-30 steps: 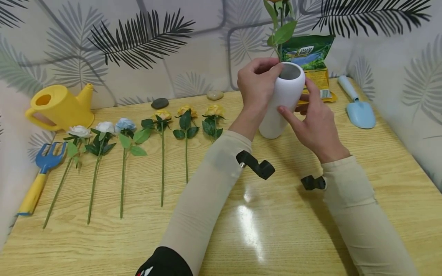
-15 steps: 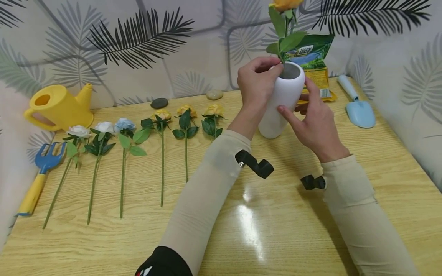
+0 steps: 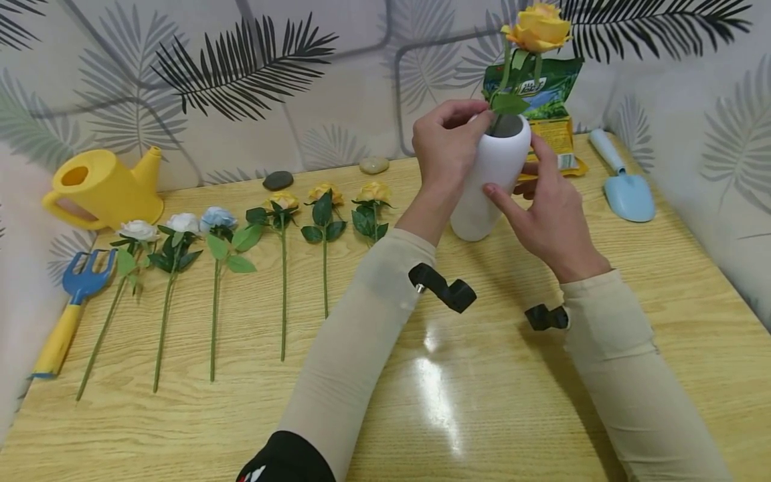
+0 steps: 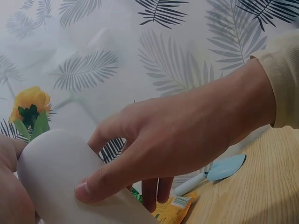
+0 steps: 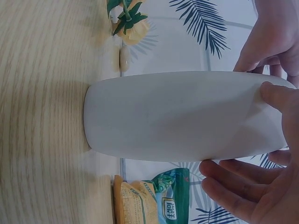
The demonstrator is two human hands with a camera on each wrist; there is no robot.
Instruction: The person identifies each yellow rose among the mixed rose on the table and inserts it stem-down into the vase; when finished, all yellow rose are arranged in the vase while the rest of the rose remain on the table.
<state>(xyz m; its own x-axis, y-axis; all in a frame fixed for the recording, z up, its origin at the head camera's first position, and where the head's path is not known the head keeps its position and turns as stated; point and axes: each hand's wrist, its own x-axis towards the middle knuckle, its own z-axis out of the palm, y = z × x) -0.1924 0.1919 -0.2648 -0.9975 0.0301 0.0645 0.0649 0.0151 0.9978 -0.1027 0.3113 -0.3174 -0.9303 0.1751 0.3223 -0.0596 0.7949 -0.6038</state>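
A white vase (image 3: 490,184) stands upright on the wooden table toward the back. My right hand (image 3: 553,217) grips it around the upper side, thumb in front and fingers behind; the left wrist view shows this thumb pressed on the white wall. At the rim, my left hand (image 3: 447,144) pinches the green stem of a yellow rose (image 3: 539,28) between thumb and fingers. The stem's lower end is hidden inside the vase opening, and the bloom leans right above it. In the right wrist view the vase (image 5: 177,116) appears sideways, its base on the table.
Left of the vase lie three yellow roses (image 3: 325,207), a blue rose (image 3: 218,219) and two white roses (image 3: 138,231). A yellow watering can (image 3: 111,187), blue fork (image 3: 84,274) and two stones (image 3: 278,180) are beyond. A packet (image 3: 551,137) and blue trowel (image 3: 629,197) stand right.
The yellow rose has come down into view and swung to the right, its leaves now lower near the rim. Both hands and the vase have stayed almost in place.
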